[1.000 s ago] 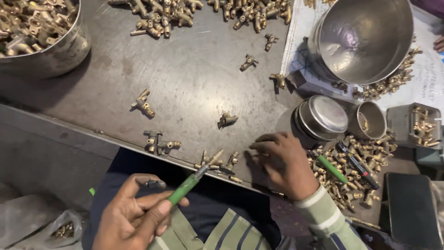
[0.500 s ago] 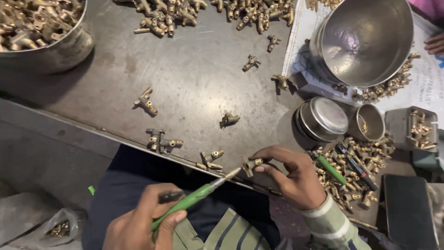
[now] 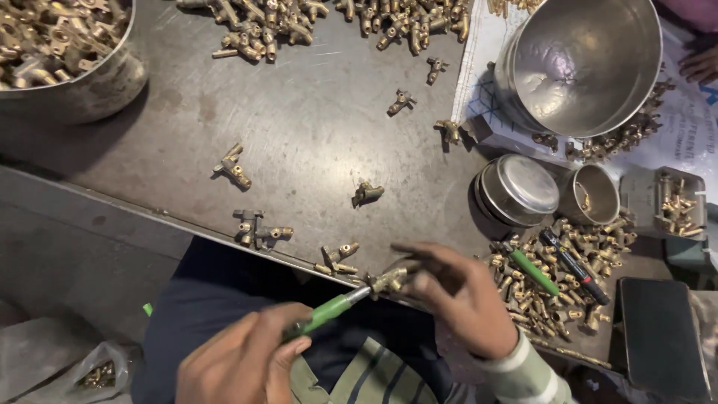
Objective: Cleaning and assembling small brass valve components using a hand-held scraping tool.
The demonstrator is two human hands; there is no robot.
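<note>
My left hand (image 3: pixel 239 363) grips a green-handled screwdriver (image 3: pixel 325 313) low in the view, its metal tip pointing up and right. That tip meets a small brass fitting (image 3: pixel 389 282) pinched in the fingers of my right hand (image 3: pixel 460 299) at the near edge of the dark metal table (image 3: pixel 314 135). Two more brass fittings (image 3: pixel 338 258) lie on the table just left of the held one, and another pair (image 3: pixel 258 230) sits further left.
A steel bowl of brass fittings (image 3: pixel 52 52) stands at top left, a heap of fittings (image 3: pixel 329 19) along the far edge. A large empty steel bowl (image 3: pixel 587 63), a round tin (image 3: pixel 520 191), a small cup (image 3: pixel 594 193), loose parts with two more screwdrivers (image 3: pixel 561 265) and a dark phone (image 3: pixel 658 329) crowd the right. Another person's hand (image 3: pixel 699 66) shows at far right.
My right hand picked a brass fitting off the table edge and lifted it toward me. My left hand brought the screwdriver tip to that fitting.
</note>
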